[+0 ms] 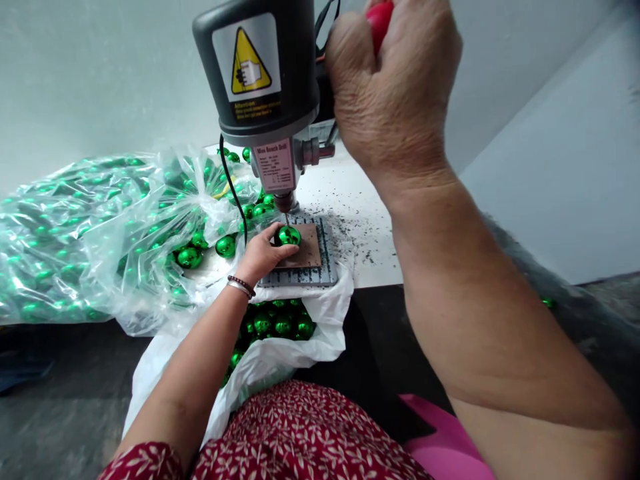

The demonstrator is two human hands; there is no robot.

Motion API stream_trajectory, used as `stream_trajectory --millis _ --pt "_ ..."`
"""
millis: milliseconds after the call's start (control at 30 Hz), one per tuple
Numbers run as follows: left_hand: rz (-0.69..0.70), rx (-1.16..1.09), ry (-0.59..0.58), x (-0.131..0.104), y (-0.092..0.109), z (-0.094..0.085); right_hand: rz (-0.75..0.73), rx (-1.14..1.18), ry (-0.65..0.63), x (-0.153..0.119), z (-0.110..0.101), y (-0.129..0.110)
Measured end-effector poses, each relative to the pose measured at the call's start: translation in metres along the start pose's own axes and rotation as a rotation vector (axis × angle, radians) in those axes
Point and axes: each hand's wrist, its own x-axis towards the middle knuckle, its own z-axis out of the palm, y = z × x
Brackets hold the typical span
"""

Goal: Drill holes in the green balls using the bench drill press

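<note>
A shiny green ball (pixel 289 235) rests on a brown board (pixel 311 248) on the base of a mini bench drill (pixel 273 160). My left hand (pixel 265 252) is closed around the ball's left side, thumb in front and fingers behind. Right above the ball is the thin drill bit (pixel 287 219); whether it has entered the ball I cannot tell. My right hand (pixel 395 87), raised beside the drill's motor housing (pixel 300 73), grips a lever by its red knob (pixel 380 23).
On the left lies a big clear plastic bag (pixel 65 233) full of green balls, with loose ones beside it. A white bag (pixel 327 310) below the drill base holds more balls. Dark shavings dot the white table (pixel 375 260). A black cord (pixel 231 180) hangs by the drill.
</note>
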Motion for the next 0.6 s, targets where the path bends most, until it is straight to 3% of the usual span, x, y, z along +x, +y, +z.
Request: stream_trajectory --millis 200,600 --pt "-0.048 0.013 -0.026 -0.003 0.003 0.007 -0.013 -0.013 0.024 -0.004 0.002 0.002" --pt "-0.013 -0.026 0.004 -0.007 0.002 0.011 -0.109 0.041 0.136 -0.024 0.005 0.012"
